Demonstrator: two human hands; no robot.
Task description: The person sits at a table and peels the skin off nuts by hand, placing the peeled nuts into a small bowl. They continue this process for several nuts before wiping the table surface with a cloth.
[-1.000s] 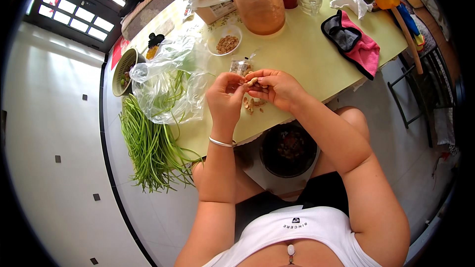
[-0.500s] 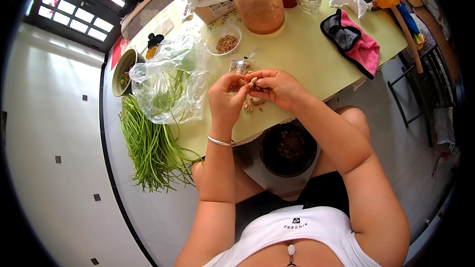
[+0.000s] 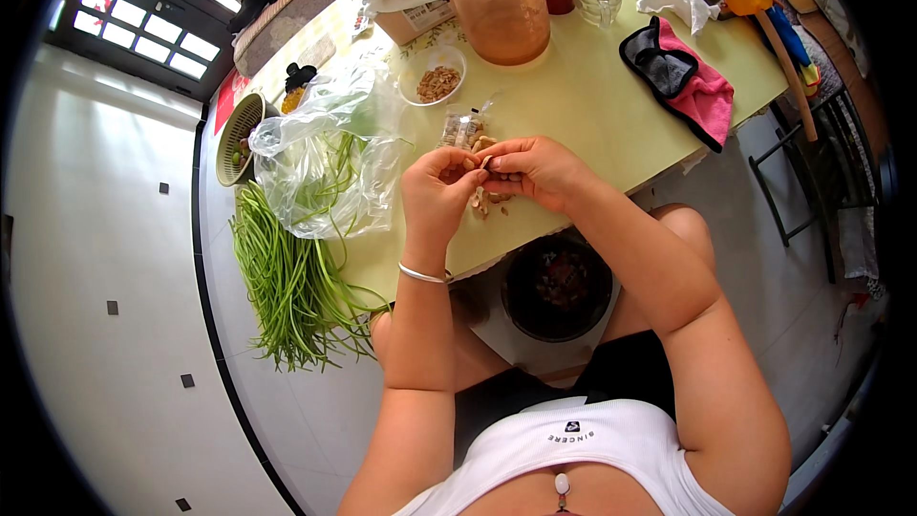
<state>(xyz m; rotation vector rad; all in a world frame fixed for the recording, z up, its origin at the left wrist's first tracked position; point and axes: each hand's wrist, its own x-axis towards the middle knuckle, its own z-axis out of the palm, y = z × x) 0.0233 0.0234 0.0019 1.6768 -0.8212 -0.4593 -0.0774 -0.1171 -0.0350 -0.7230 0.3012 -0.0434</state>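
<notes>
My left hand (image 3: 437,186) and my right hand (image 3: 541,172) meet over the near part of the table. Fingertips of both pinch a peanut (image 3: 486,162), mostly covered by the fingers; I cannot tell how far its shell is split. Just beyond the hands stands a clear plastic bag of peanuts (image 3: 462,126), with some unshelled ones beside it. Bits of peanut shell (image 3: 480,203) lie on the table under my hands. A white bowl (image 3: 408,76) holding shelled peanuts (image 3: 439,84) sits farther back, slightly left.
On the left are green vegetable stems (image 3: 287,277), a clear plastic bag (image 3: 325,191) and a basket (image 3: 229,148). A large jar (image 3: 497,14) stands at the back. To the right lies a pink and grey cloth item (image 3: 702,100). A dark bin (image 3: 557,291) stands between my knees.
My fingers have shifted slightly around the peanut, which is now more covered by them. Both hands stay in nearly the same place over the table.
</notes>
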